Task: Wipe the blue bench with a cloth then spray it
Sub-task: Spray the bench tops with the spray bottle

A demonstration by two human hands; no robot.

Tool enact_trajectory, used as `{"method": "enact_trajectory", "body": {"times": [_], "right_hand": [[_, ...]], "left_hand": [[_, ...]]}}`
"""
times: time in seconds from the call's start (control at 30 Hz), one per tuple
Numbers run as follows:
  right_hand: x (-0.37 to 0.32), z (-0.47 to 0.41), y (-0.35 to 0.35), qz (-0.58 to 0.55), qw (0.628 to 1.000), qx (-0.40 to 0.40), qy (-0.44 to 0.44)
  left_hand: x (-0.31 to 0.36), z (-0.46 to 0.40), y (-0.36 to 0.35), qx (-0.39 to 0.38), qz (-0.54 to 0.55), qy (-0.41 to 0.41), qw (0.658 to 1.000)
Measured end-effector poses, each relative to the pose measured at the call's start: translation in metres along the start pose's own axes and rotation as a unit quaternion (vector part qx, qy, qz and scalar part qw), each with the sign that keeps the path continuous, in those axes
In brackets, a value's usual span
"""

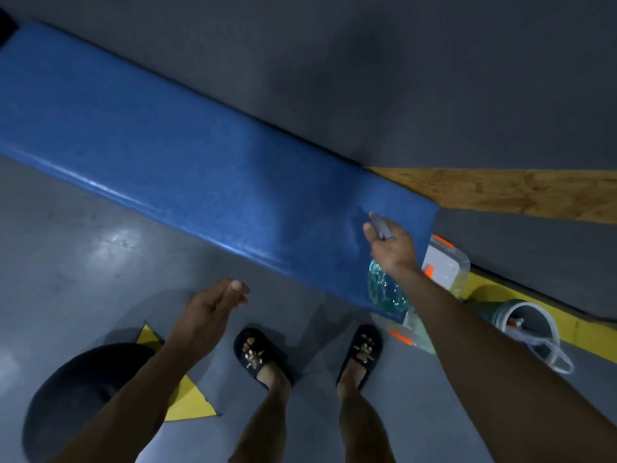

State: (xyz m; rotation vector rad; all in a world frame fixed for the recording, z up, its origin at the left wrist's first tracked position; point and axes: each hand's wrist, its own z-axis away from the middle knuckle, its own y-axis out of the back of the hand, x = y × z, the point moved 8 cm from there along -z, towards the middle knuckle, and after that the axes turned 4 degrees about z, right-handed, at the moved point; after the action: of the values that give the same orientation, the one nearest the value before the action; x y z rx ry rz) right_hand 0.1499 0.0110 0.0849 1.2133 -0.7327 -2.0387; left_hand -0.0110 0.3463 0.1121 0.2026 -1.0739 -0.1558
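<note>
Bench tabletop [187,155] runs 10-to-4 o'clock; right hand [394,248] over its 4 o'clock end, gripping spray bottle [385,292], nozzle toward 10; left hand [213,309] loosely open, empty, off it.

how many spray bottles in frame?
1 clear: the spray bottle in the right hand, over the blue bench end. The white bucket by the yellow strip may hide another; too unclear to tell.

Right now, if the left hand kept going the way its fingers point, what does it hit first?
Probably the front edge of the blue bench. The left hand hangs empty over the grey floor, fingers aimed up-right toward the bench, nothing between. Depth is unclear from this one view.
</note>
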Motion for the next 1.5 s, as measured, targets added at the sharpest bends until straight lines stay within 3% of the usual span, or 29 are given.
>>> {"method": "enact_trajectory", "body": {"times": [0.23, 0.37, 0.63, 0.77, 0.97, 1.17, 1.5], "right_hand": [[-0.026, -0.028, -0.002, 0.026, 0.999, 0.018, -0.011], [-0.028, 0.009, -0.04, -0.018, 0.998, -0.053, 0.032], [-0.006, 0.086, -0.114, 0.053, 0.978, -0.197, 0.048], [-0.011, 0.057, -0.096, 0.031, 0.987, -0.154, 0.042], [-0.057, -0.055, -0.038, 0.026, 0.995, -0.062, 0.078], [-0.09, -0.113, -0.026, 0.069, 0.991, -0.068, 0.095], [-0.074, 0.019, -0.122, 0.014, 0.97, -0.2, 0.136]], "left_hand": [[-0.008, -0.022, 0.023, 0.024, 0.009, -0.01, 1.0], [-0.01, -0.032, 0.026, 0.032, -0.015, 0.004, 0.999], [-0.001, -0.045, 0.027, 0.044, -0.056, 0.032, 0.997], [0.003, -0.053, 0.028, 0.051, -0.064, 0.053, 0.995], [0.02, -0.068, 0.032, 0.062, -0.076, 0.05, 0.994], [0.036, -0.076, 0.038, 0.085, -0.056, 0.041, 0.994], [0.015, -0.072, 0.049, 0.079, -0.052, 0.059, 0.994]]}}
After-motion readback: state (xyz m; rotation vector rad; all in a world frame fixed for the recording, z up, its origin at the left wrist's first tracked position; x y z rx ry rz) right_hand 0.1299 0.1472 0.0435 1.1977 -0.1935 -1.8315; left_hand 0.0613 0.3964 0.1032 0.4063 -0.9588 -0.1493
